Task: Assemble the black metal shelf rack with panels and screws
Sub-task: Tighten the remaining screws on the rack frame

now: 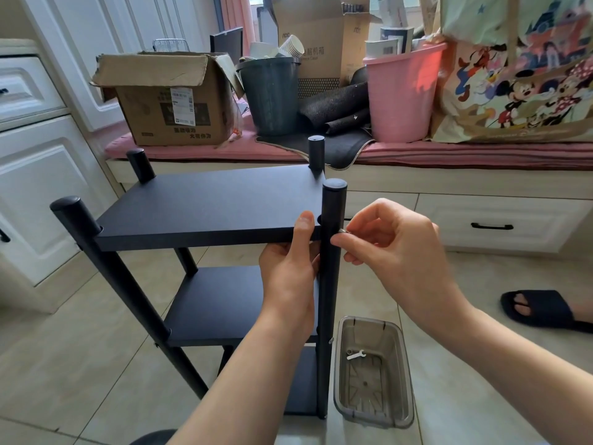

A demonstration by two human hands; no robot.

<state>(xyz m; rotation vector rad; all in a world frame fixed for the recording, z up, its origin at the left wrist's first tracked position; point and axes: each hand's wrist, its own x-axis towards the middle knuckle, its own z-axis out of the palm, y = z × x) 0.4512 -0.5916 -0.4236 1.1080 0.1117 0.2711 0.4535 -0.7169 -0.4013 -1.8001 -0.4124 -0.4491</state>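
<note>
Head view, rack: I am looking down at the black shelf rack (205, 252) standing upright on the tiled floor (80, 364), three matte panels stacked between round capped posts.
Top panel: the top panel (208, 207) is sitting level, its near right corner meeting the front right post (332, 252).
Left hand: my left hand (290, 274) is gripping the panel's front edge, thumb on top, fingers curled underneath.
Right hand: my right hand (394, 248) is pinching a small silver screw (344, 231) against the post's right side.
Room: a clear plastic tray (372, 370) holding a small wrench (355, 354) is sitting just right of the rack's base; open tile is lying left of it, and the cushioned bench (449, 155) is crowding the far side.
</note>
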